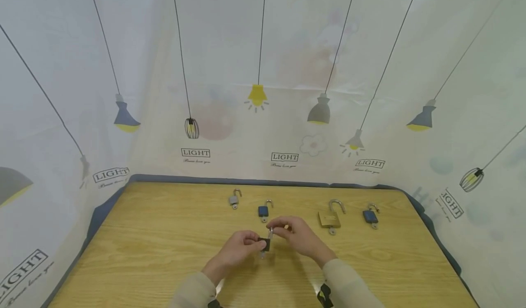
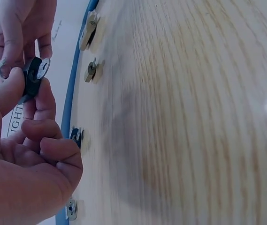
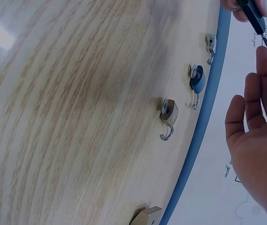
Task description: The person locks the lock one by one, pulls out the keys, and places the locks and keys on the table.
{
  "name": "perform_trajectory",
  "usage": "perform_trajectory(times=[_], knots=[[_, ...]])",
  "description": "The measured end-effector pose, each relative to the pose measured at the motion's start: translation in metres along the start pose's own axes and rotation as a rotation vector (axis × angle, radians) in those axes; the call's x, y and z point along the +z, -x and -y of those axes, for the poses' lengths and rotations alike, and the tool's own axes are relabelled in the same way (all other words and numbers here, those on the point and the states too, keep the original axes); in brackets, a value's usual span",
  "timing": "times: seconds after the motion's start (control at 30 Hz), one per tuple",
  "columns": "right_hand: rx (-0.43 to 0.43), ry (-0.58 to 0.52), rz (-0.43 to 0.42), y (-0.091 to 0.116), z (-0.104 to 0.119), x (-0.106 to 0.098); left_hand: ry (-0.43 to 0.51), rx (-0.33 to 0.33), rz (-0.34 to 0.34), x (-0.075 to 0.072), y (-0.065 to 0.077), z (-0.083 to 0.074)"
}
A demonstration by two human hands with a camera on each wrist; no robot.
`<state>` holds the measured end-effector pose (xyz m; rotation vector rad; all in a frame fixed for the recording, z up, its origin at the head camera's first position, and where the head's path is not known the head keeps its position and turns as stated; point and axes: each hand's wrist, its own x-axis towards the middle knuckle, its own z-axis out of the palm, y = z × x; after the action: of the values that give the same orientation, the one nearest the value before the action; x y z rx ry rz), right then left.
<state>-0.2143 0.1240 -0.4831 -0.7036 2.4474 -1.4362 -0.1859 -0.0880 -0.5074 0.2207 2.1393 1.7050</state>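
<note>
The surface (image 1: pixel 164 235) is light wood with a blue edge, and white cloth printed with lamps hangs behind it and at both sides. In the lower centre of the head view, a small dark padlock (image 1: pixel 265 243) with a silver shackle is held just above the surface. The left hand (image 1: pixel 238 248) pinches its body in a closed grip and the right hand (image 1: pixel 297 235) pinches its shackle; four other padlocks (image 1: pixel 263 211) lie behind.

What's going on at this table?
A person holds a small black padlock above a wooden table. The left hand pinches its body, and the right hand has its fingers on the shackle at the top. Four more padlocks lie in a row beyond the hands with shackles open: a grey one, two blue ones and a bigger brass one.
</note>
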Motion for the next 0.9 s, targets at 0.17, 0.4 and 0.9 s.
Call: perform_trajectory(times=[0.17,0.4,0.9], knots=[[-0.029,0.052,-0.066,-0.003,-0.005,0.005,0.027,0.024,0.008,0.006,-0.002,-0.001],[0.0,0.052,-0.122,-0.002,-0.002,0.01,0.017,0.038,-0.001,0.011,-0.004,0.003],[0.032,0.054,-0.148,-0.004,0.003,0.011,-0.028,0.017,-0.127,0.021,-0.003,0.006]])
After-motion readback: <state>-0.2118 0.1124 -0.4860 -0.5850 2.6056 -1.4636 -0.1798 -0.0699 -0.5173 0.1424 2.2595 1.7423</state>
